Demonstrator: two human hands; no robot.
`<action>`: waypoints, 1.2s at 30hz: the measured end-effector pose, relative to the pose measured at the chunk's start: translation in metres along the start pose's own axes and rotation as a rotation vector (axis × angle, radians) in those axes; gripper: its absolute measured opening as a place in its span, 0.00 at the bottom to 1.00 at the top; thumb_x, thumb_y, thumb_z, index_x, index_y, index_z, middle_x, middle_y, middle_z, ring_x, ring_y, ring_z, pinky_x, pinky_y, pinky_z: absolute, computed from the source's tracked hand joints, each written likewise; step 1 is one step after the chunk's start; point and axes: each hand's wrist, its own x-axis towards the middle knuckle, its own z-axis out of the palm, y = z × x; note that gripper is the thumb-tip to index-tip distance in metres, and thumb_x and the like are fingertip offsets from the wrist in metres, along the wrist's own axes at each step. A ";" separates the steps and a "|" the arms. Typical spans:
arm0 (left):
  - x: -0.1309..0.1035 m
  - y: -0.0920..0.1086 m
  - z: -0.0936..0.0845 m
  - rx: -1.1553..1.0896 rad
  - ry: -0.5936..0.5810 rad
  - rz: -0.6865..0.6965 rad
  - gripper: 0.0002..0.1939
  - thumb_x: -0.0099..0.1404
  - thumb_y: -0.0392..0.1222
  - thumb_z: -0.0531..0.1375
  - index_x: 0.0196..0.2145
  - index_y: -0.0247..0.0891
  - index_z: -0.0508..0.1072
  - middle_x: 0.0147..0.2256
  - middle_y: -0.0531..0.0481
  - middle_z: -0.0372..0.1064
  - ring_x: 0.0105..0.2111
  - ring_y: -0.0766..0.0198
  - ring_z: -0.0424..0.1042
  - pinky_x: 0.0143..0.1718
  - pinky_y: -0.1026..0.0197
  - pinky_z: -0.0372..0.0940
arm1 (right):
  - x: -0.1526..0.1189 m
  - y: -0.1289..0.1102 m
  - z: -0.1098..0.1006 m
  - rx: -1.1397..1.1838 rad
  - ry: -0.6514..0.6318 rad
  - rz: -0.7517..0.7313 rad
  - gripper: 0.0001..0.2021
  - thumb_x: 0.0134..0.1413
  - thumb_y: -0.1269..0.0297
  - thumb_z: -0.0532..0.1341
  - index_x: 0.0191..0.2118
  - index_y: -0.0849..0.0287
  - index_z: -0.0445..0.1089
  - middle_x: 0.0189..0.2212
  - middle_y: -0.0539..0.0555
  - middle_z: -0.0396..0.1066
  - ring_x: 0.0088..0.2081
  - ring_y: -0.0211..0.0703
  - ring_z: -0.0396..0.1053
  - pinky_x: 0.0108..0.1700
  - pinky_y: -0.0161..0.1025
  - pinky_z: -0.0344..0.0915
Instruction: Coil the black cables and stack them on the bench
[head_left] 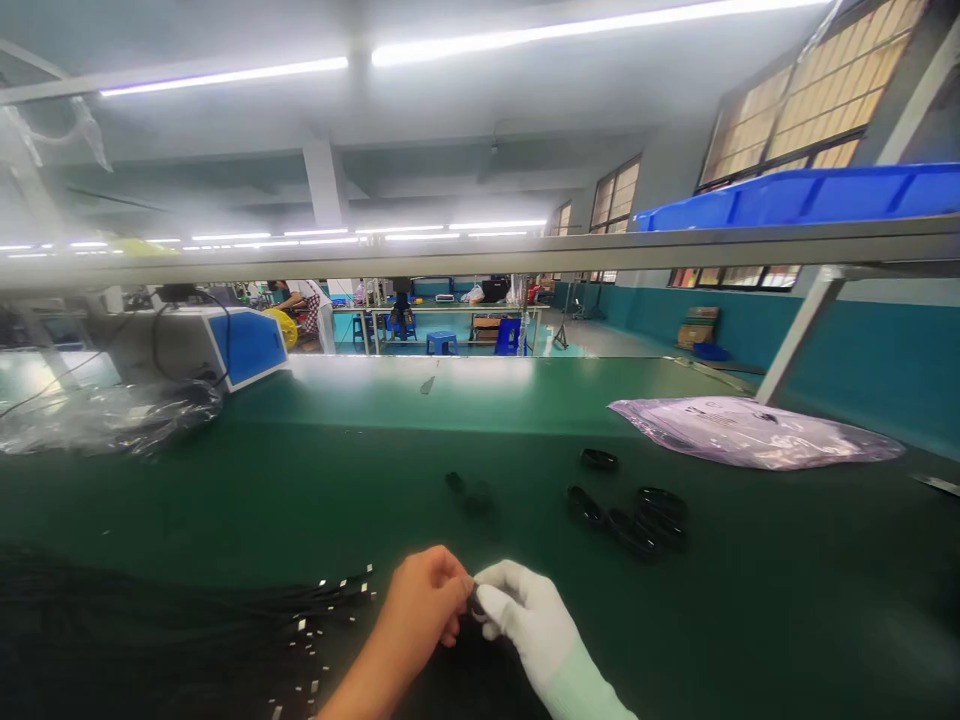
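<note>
A blue tray (810, 198) sits on the raised shelf (480, 262) ahead and to the right of the hands; its inside cannot be seen from below. On the green counter (510, 400), beyond the gloved hand to the right, lies a pale, printed plastic bag (757, 432), its long axis running left to right; its contents cannot be made out. A clear plastic bag (112, 418) lies crumpled far to the left.

The bare left hand (427, 600) and white-gloved right hand (529, 620) meet, fingertips closed on a small dark piece (475, 600) between them. It is mostly hidden, so its direction and long axis cannot be told. Glossy black oval pieces (634, 530) lie ahead and right of the hands.
</note>
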 end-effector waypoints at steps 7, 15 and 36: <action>-0.019 0.017 -0.004 0.374 0.075 0.370 0.06 0.58 0.37 0.56 0.32 0.42 0.73 0.32 0.52 0.68 0.30 0.63 0.66 0.31 0.64 0.58 | 0.005 0.004 -0.005 0.070 0.062 0.098 0.19 0.42 0.47 0.59 0.24 0.60 0.61 0.18 0.49 0.64 0.16 0.32 0.58 0.21 0.32 0.55; -0.014 0.003 0.005 0.478 0.089 0.323 0.06 0.55 0.35 0.56 0.24 0.42 0.71 0.26 0.53 0.65 0.27 0.62 0.62 0.28 0.63 0.50 | 0.002 0.004 -0.005 0.088 0.017 0.059 0.24 0.46 0.43 0.56 0.31 0.64 0.68 0.23 0.53 0.68 0.21 0.35 0.63 0.26 0.35 0.60; 0.089 0.007 0.001 0.513 0.186 0.220 0.04 0.57 0.34 0.61 0.30 0.41 0.71 0.34 0.52 0.67 0.37 0.61 0.66 0.39 0.60 0.56 | -0.001 -0.008 -0.027 -0.920 0.327 0.022 0.14 0.54 0.61 0.52 0.40 0.54 0.72 0.43 0.57 0.64 0.36 0.51 0.60 0.41 0.46 0.56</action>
